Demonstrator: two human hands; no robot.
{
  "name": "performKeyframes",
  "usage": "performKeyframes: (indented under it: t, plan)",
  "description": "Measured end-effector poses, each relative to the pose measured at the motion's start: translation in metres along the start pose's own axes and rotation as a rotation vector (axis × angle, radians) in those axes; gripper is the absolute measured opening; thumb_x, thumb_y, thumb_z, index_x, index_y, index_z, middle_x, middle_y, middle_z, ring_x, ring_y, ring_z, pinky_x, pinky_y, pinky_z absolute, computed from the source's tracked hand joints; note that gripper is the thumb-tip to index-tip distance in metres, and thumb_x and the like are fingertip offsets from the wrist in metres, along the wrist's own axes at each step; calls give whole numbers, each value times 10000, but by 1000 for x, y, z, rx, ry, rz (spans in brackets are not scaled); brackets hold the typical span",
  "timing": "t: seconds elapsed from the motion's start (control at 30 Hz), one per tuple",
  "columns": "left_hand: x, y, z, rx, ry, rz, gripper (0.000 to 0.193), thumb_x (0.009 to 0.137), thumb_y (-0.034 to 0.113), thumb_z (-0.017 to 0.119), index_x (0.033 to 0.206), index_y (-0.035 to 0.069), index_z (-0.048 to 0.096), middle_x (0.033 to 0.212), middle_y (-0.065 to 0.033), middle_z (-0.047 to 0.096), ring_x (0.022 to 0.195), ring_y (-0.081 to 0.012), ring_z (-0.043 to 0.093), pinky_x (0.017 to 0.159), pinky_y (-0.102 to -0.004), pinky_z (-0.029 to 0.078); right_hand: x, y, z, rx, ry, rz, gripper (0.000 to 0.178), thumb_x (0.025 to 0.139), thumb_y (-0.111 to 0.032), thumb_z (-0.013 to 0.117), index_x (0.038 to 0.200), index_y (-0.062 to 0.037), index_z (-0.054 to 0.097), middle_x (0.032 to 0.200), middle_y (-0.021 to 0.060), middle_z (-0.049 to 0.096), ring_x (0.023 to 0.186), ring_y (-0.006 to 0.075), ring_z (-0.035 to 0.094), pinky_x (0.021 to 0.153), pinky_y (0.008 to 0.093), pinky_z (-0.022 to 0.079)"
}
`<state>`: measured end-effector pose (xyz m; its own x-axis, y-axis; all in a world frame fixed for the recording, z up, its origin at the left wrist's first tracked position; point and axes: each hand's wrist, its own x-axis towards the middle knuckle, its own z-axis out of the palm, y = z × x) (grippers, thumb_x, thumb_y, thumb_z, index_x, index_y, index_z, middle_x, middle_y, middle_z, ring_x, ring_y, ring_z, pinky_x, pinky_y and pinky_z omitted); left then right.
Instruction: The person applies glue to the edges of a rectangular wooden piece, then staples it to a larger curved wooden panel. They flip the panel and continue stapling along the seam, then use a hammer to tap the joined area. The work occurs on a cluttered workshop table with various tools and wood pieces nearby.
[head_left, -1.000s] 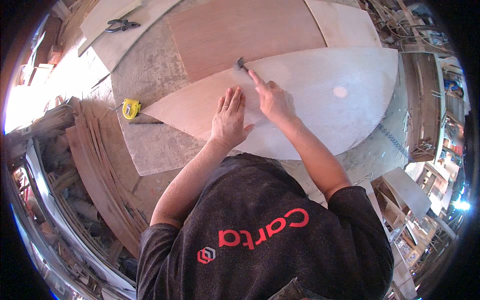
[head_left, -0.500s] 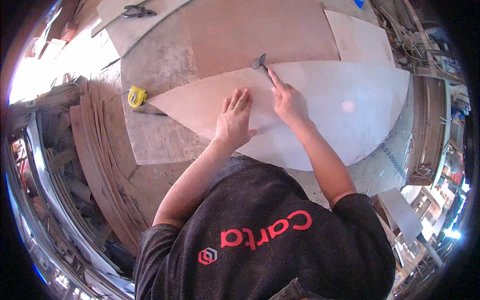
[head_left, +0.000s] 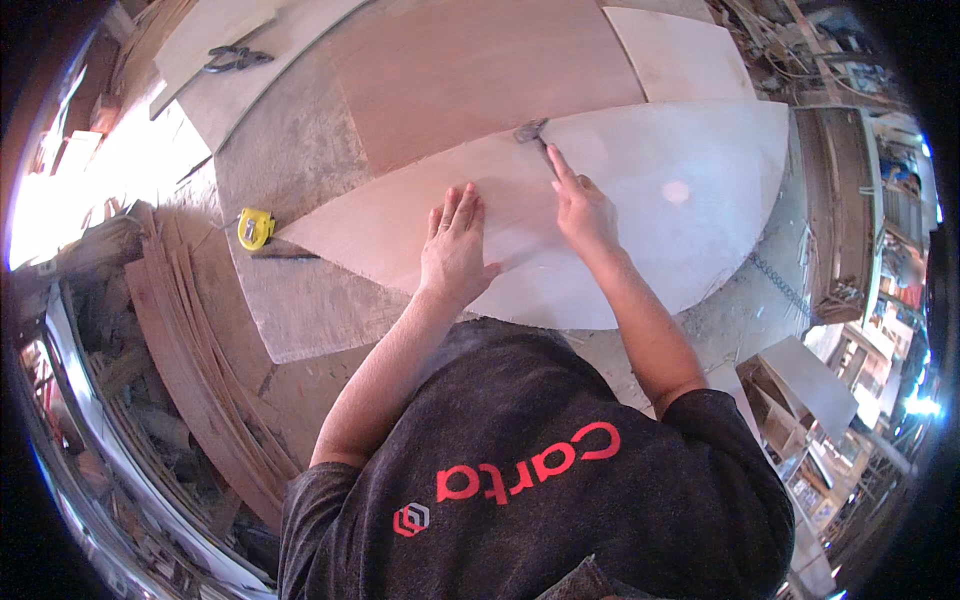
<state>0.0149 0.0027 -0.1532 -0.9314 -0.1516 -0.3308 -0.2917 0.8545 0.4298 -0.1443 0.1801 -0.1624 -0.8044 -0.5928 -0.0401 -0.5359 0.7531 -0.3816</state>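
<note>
Thin wooden strips (head_left: 185, 340) lie on the far left of a cluttered workshop, with dark pliers (head_left: 243, 59) on a pale board above and a yellow tape measure (head_left: 256, 229) beside the pointed tip of a pale curved panel (head_left: 530, 250). The panel stretches rightward from there, across a worn base sheet (head_left: 290, 310) and against a reddish-brown sheet (head_left: 480, 80). The worker's left hand (head_left: 455, 255) rests flat on it, fingers lightly together, thumb spread, apparently steadying the piece. Toward the middle, a small hammer (head_left: 532, 131) hangs at the panel's upper edge; whether its head touches cannot be told. The right hand (head_left: 585, 212) grips the handle, fingers wrapped around it, forefinger extended along it. A pale round patch of light (head_left: 676, 191) marks the panel's right half, near its rounded end. The outline looks already shaped, and the work at the upper edge appears under way; no fastenings can be made out, so how much remains is unclear.
</note>
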Motion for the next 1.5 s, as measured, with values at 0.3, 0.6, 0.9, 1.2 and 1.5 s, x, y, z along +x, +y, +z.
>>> performKeyframes:
  t: [0.3, 0.6, 0.9, 1.2, 1.5]
  plan:
    - [-1, -5, 5, -4, 32, 32, 1036, 809, 436, 841, 1595, 3, 322, 1724, -141, 160, 1598, -345, 122, 1285, -502, 188, 14, 2, -24, 120, 438, -68, 624, 1008, -167, 609, 1579, -323, 410, 884, 156, 684, 830, 368, 712, 741, 506, 583]
    - [-2, 0, 3, -21, 30, 15, 1035, 794, 391, 854, 1589, -5, 323, 1716, -135, 191, 1593, -343, 149, 1279, -512, 204, 20, 36, -19, -8, 159, -33, 617, 1001, -178, 629, 1559, -363, 439, 909, 137, 690, 828, 342, 709, 694, 472, 572]
    - [10, 34, 12, -11, 121, -129, 892, 860, 442, 781, 1522, -39, 427, 1681, -193, 262, 1582, -363, 182, 1276, -549, 165, 24, 62, -12, -49, 47, -71, 639, 1016, -224, 597, 1590, -385, 365, 849, 136, 656, 766, 354, 694, 679, 486, 572]
    - [99, 113, 57, -71, 472, -21, 742, 930, 447, 713, 1472, -10, 494, 1655, -204, 312, 1565, -376, 231, 1246, -611, 187, 49, 120, -65, 142, 142, -238, 620, 1012, -174, 607, 1568, -370, 417, 849, 133, 661, 740, 338, 678, 672, 482, 564]
    - [127, 133, 79, 55, 477, -103, 758, 944, 524, 654, 1535, 89, 461, 1672, -144, 305, 1578, -325, 212, 1266, -596, 132, 51, 163, -58, 7, 5, -266, 673, 993, -163, 636, 1580, -385, 393, 792, 93, 624, 704, 294, 668, 604, 463, 565]
